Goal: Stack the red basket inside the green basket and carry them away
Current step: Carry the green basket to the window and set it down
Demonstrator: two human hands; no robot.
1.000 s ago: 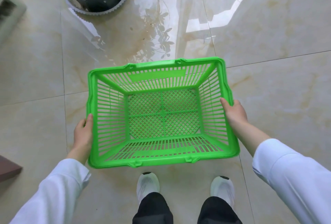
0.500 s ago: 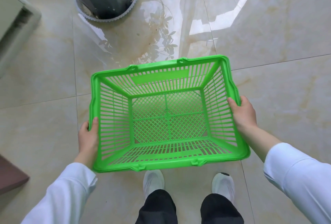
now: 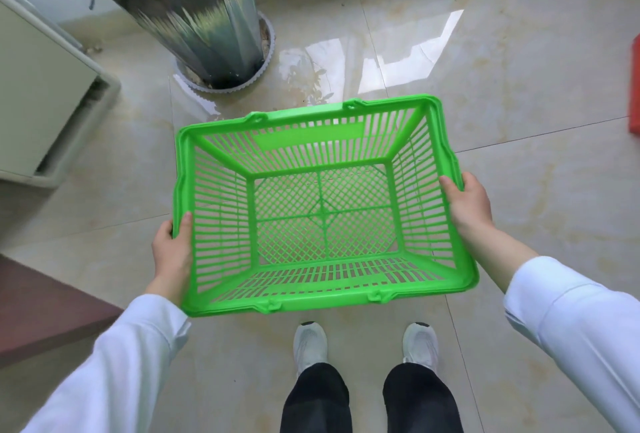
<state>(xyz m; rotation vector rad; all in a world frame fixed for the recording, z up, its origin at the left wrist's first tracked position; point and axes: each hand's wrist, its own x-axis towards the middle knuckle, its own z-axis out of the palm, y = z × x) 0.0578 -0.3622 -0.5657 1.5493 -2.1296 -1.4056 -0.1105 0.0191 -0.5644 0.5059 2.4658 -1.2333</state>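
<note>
Head view: red basket cut off at right edge; hands grip green basket

The left hand and the right hand each grip a short side of the empty green basket, thumbs hooked over its rim, holding it above the tiled floor. Beyond the left hand stands a metallic planter. A red edge shows far outside the right hand, cut off by the frame. White shoes stand beneath the basket.
</note>
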